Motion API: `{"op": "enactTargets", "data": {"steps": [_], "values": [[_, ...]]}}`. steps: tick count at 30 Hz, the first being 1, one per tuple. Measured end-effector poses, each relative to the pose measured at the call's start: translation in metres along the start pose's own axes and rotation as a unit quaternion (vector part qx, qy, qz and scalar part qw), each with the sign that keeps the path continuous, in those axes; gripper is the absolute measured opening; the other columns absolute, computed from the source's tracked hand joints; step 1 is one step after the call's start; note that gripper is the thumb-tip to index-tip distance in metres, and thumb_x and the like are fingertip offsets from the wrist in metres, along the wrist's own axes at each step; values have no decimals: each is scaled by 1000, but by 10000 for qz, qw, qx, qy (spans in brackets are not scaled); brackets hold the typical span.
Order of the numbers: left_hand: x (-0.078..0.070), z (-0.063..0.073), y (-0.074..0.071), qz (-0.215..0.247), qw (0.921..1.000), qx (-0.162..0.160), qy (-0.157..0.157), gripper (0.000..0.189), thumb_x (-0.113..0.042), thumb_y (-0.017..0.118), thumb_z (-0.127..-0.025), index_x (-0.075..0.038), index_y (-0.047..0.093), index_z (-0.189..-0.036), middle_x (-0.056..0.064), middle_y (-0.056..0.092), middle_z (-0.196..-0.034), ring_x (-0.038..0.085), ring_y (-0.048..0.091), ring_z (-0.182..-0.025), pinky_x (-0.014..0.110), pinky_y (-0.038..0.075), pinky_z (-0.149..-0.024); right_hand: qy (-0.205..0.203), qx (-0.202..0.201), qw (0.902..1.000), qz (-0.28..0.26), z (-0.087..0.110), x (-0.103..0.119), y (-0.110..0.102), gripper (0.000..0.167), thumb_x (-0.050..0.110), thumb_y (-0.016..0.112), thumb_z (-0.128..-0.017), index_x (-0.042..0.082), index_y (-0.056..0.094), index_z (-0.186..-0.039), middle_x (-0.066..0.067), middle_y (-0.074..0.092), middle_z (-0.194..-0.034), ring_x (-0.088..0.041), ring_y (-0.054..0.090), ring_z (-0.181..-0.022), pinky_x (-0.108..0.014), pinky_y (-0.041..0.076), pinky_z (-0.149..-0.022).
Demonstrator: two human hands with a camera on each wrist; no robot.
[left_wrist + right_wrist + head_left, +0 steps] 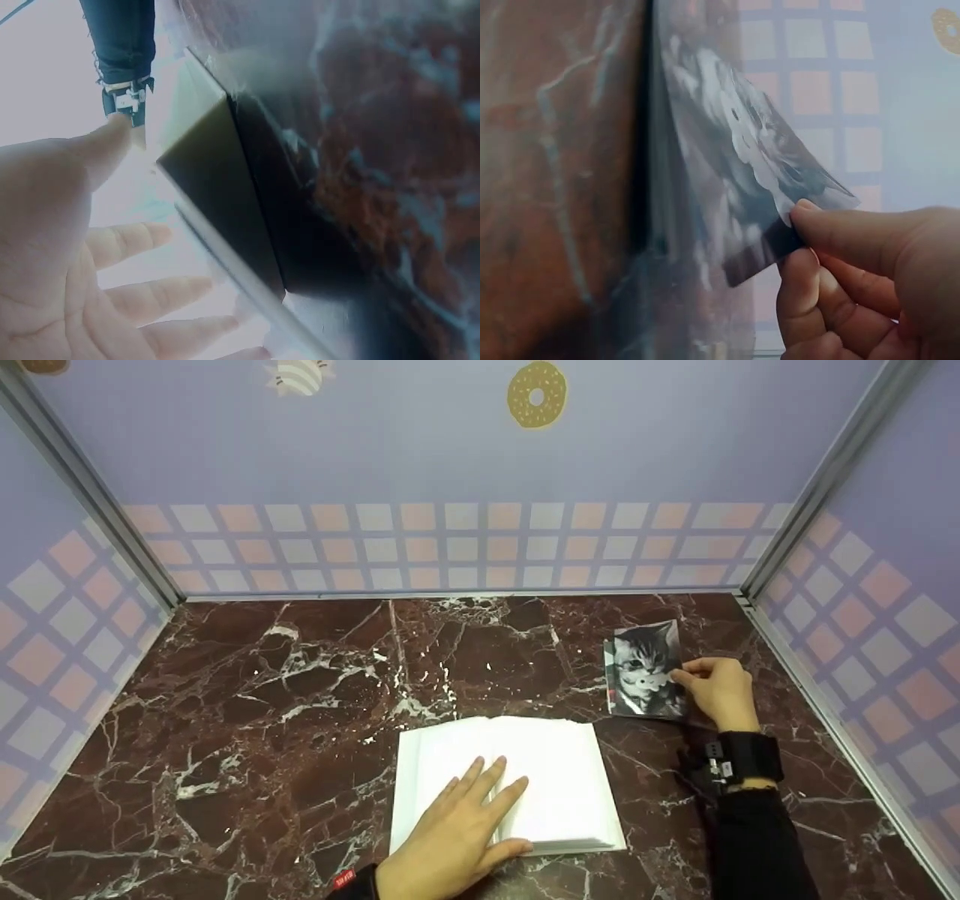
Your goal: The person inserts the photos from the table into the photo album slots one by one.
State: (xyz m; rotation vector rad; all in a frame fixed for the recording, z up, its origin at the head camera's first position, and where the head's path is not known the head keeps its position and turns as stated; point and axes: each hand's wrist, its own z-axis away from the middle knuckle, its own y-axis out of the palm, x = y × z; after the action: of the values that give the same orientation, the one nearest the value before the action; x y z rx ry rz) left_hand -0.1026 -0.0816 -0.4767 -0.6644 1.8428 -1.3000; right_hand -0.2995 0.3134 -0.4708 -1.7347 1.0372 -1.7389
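An open book point(559, 780) with blank white pages lies near the front of the table. Across its middle rests my left hand point(461, 821), fingers spread straight over the pages; in the left wrist view the book's cover edge point(247, 277) shows beside the fingers. At the right, my right hand point(720, 686) pinches the edge of a black-and-white cat picture card point(645, 671) between thumb and fingers. Another card point(610, 675) peeks out at its left edge. The right wrist view shows the cat card point(757, 165) tilted up, with its near edge in the pinch.
The dark red marbled tabletop point(247, 765) spreads around the book. A purple back wall point(420, 457) with pink and white squares stands behind it. Side panels point(900, 682) close off the right and left.
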Motion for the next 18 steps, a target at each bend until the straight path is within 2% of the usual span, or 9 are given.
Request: {"op": "enactTargets", "data": {"steps": [3, 5, 8, 10, 14, 18], "values": [[4, -1, -3, -44, 9997, -222, 9, 58, -45, 60, -108, -16, 53, -158, 22, 51, -163, 45, 57, -144, 61, 56, -110, 1, 35, 10000, -32, 1, 5, -5, 37, 32, 76, -102, 1, 79, -122, -21, 79, -109, -19, 69, -77, -34, 52, -76], [7, -1, -5, -96, 9994, -339, -41, 56, -34, 66, -106, -14, 54, -157, 23, 52, -160, 42, 60, -142, 57, 56, -110, -10, 22, 10000, -43, 2, 9, -7, 38, 33, 75, -102, 1, 78, -122, -21, 80, -109, -11, 65, -69, -29, 50, -72], [14, -1, -8, -104, 9988, -440, -203, 60, -24, 73, -100, -10, 54, -156, 26, 53, -159, 42, 60, -141, 56, 56, -112, -76, -45, 9999, -51, 3, 13, -10, 38, 34, 75, -102, 2, 79, -122, -21, 80, -109, -4, 63, -66, -26, 50, -70], [20, -2, -10, -125, 9984, -431, -337, 63, -22, 75, -98, -7, 54, -156, 28, 52, -159, 44, 58, -142, 56, 54, -114, -182, -121, 9997, -49, 4, 16, -11, 38, 34, 74, -102, 2, 79, -122, -22, 81, -108, -5, 62, -65, -27, 50, -70], [31, -2, -16, -50, 9973, -254, -689, 67, -26, 74, -99, -1, 51, -156, 35, 46, -161, 52, 52, -145, 60, 48, -119, -432, -233, 9988, -82, 6, 21, -13, 36, 33, 73, -103, 2, 79, -120, -20, 82, -102, -10, 64, -63, -25, 48, -63], [37, 0, -20, 162, 9943, 103, -1044, 70, -32, 72, -100, 3, 49, -157, 38, 40, -163, 56, 46, -148, 64, 44, -121, -600, -226, 9976, -270, 9, 28, -11, 35, 34, 74, -103, 3, 80, -117, -18, 82, -97, -5, 65, -63, -22, 47, -58]]}}
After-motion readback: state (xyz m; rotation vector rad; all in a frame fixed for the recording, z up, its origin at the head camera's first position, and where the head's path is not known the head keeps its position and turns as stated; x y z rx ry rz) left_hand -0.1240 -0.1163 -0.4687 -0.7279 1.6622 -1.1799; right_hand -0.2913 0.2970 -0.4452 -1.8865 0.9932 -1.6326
